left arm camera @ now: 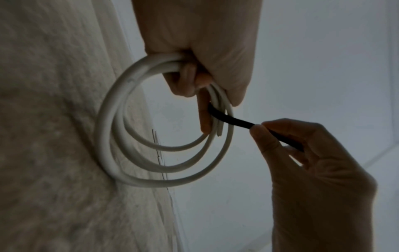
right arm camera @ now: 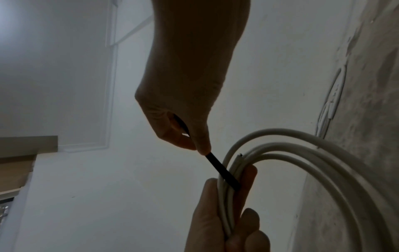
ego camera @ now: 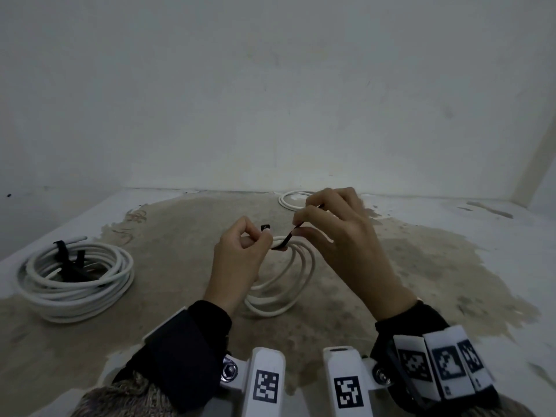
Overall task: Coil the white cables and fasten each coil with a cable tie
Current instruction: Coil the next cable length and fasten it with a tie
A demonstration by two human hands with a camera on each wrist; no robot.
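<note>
My left hand [ego camera: 240, 251] grips the top of a small white cable coil [ego camera: 282, 296] that stands upright on the floor, its loops [left arm camera: 121, 136] hanging below the fist. A black cable tie [ego camera: 285, 239] passes under the gripped strands; its square head [ego camera: 265, 227] sticks up beside my left fingers. My right hand [ego camera: 328, 224] pinches the tie's tail [left arm camera: 233, 121] between thumb and fingers, up and to the right of the coil. In the right wrist view the black cable tie [right arm camera: 222, 170] runs from my right fingertips [right arm camera: 202, 148] down into the bundle [right arm camera: 226, 196], with a cut cable end showing.
A larger white coil [ego camera: 75, 281] with black ties on it lies on the floor at the left. A thin white coil [ego camera: 291, 200] lies by the back wall behind my right hand. The floor is worn beige concrete [ego camera: 180, 281] with white edges.
</note>
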